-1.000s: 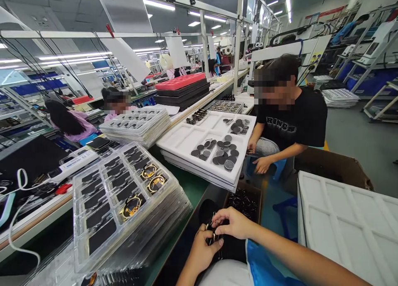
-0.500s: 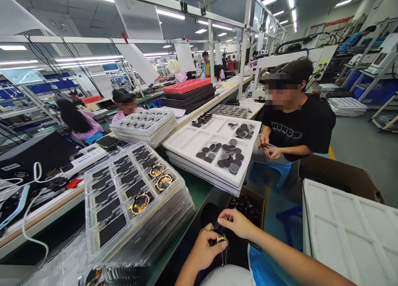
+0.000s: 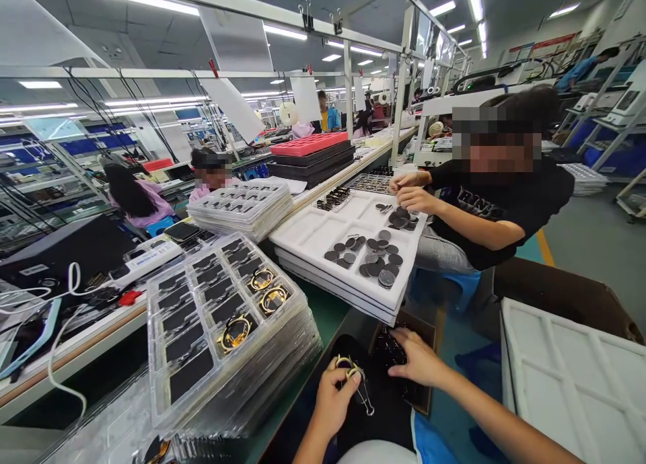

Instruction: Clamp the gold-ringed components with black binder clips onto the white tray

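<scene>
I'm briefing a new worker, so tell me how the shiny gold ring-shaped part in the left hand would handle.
The shiny gold ring-shaped part looks metallic, so probably stiff. Its open middle, seen in the left hand, suggests it is fairly light. The silver wire handles jutting below could snag or tip it.

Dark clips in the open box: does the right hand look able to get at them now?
Most likely yes: the right hand is over the open box, spread among or just above the dark clips, and nothing visible blocks it. Actual contact can't be made out.
</scene>
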